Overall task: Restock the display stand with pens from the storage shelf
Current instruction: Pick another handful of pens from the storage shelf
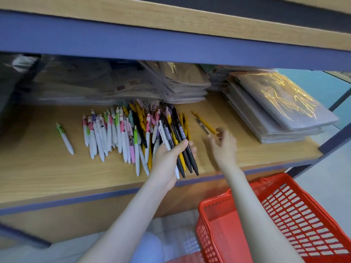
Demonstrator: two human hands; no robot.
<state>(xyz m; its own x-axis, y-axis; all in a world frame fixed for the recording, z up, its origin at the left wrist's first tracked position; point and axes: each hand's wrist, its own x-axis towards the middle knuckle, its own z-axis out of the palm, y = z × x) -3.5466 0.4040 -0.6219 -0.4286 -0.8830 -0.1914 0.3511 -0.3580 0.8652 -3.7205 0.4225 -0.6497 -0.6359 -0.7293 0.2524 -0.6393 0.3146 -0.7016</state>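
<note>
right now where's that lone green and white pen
In the head view the green and white pen lies alone on the wooden shelf, left of the pen pile and apart from it.

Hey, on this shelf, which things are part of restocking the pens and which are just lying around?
For the job: pen bundle gripped in the left hand; loose pen pile; yellow pen by the right hand; red basket, likely for carrying.
Lying about: wrapped packs on the right; wrapped stack at the back.
</note>
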